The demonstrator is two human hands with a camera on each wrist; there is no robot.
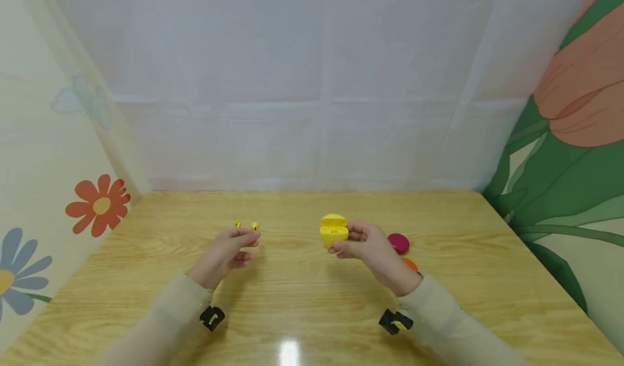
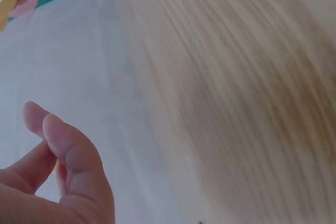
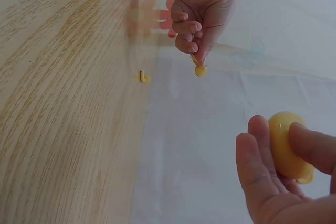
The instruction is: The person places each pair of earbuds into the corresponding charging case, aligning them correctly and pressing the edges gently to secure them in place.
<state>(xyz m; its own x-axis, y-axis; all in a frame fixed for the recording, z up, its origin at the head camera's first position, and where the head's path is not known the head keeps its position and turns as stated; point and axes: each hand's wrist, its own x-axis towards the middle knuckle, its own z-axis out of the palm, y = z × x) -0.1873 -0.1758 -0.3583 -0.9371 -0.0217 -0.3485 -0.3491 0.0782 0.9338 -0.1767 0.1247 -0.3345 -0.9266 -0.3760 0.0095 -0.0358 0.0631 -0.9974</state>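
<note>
My left hand (image 1: 227, 253) pinches a yellow earbud (image 1: 255, 226) between thumb and fingertip above the table. In the right wrist view that earbud (image 3: 200, 70) hangs from the fingertips with its rounded end showing. A second yellow earbud (image 1: 236, 222) lies on the table just beyond the left hand; the right wrist view shows this loose earbud (image 3: 144, 77) on the wood. My right hand (image 1: 372, 249) grips a yellow earbud case (image 1: 333, 236), its lid up and its inside facing me. In the left wrist view the pinched earbud is hidden behind the fingers.
A dark pink round object (image 1: 398, 243) lies on the table right of the right hand. Nearer me, an orange object (image 1: 410, 264) is partly covered by the right wrist. The wooden table (image 1: 292, 290) meets a white sheet (image 1: 312, 111) at the back and flowered panels at both sides.
</note>
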